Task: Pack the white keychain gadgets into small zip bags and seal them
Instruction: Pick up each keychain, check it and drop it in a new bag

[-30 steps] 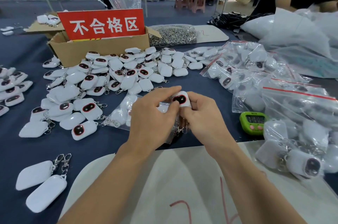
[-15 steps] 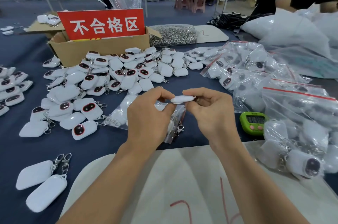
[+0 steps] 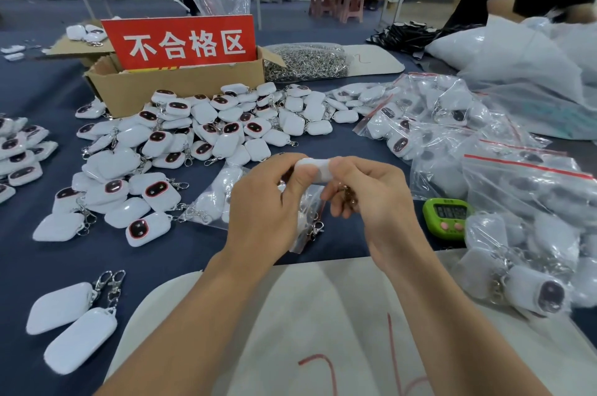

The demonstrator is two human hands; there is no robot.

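Pinching one white gadget (image 3: 315, 169) together, left hand (image 3: 265, 205) and right hand (image 3: 371, 198)

Cardboard box (image 3: 181, 88) with a red sign (image 3: 184, 43), heap of metal clasps (image 3: 307, 62) beside it, green timer (image 3: 449, 218) at right.

One white gadget (image 3: 312, 169), a rounded plastic case held level, is pinched between the left hand (image 3: 265, 208) and right hand (image 3: 371, 198) above the table's (image 3: 181, 243) middle. A clear zip bag (image 3: 305, 224) hangs just below it. Loose gadgets (image 3: 206, 133), many showing dark red-rimmed faces, heap toward the far left. Filled bags (image 3: 504, 176) pile along the right edge.
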